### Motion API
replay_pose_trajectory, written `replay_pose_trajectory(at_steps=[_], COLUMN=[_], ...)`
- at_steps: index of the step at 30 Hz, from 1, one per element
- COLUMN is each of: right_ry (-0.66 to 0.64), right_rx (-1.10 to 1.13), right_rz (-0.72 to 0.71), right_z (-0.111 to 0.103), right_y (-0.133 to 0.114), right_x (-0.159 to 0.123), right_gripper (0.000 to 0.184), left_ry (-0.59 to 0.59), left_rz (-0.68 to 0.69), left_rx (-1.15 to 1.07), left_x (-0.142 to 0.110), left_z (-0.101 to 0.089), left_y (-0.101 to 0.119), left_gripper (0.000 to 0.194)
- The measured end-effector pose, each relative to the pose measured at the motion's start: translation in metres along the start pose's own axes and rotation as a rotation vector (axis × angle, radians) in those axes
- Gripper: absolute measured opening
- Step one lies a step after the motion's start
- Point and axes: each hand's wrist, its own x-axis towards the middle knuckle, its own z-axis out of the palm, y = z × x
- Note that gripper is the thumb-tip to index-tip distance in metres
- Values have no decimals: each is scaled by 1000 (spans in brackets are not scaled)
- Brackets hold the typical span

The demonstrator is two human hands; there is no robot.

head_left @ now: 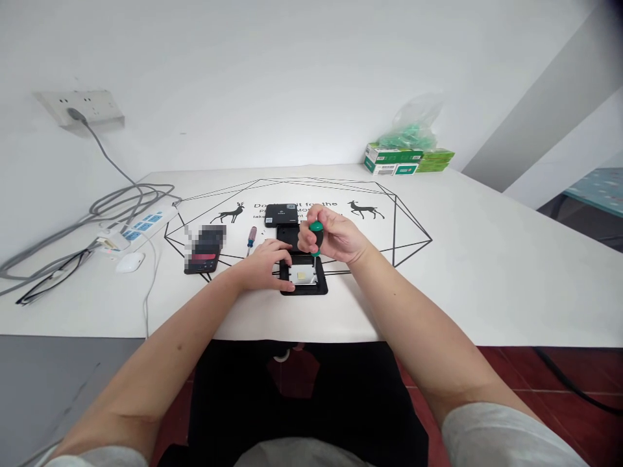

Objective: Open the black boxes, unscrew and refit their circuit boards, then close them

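My right hand (335,237) is wrapped round a green-and-black screwdriver (316,226), held upright. Its shaft points down at the right upper part of a black open case (311,290). Inside the case lies a silver metal plate (307,275) with a small yellowish label; where the driver's tip touches is too small to make out. My left hand (269,266) grips the case's left side, thumb on the nearer part and fingers towards the far part. Just behind is a black cover (287,239), partly hidden by both hands. Beyond that lies a flat black box (281,215) with small labels.
Left of my hands are a second screwdriver (252,237), a phone (204,250), a white earbud case (130,262), glasses (53,279) and a power strip (146,224) with tangled grey cables (117,194). Green-and-white boxes (394,160) under a plastic bag (413,130) stand at the back right.
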Motion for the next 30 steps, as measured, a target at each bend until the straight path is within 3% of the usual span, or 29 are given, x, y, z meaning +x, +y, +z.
replay_pose_trajectory(at_steps=[5, 9, 14, 20, 26, 30], right_ry=[-38, -14, 25, 61, 105, 106], right_rx=[24, 20, 25, 30, 13, 22], right_rz=[-12, -73, -4, -59, -63, -52], right_z=[2, -2, 0, 3, 0, 4], right_y=[2, 0, -3, 2, 0, 1], right_x=[1, 1, 2, 5, 4, 5], right_gripper=[57, 49, 44, 57, 48, 52], left_ry=[3, -3, -11, -11, 2, 3], left_rz=[13, 10, 7, 11, 18, 17], left_rx=[2, 4, 18, 17, 16, 5], left_x=[0, 0, 0, 0, 0, -1], left_z=[-1, -1, -2, -2, -1, -1], left_y=[2, 2, 2, 2, 0, 0], left_gripper=[46, 47, 47, 49, 48, 48])
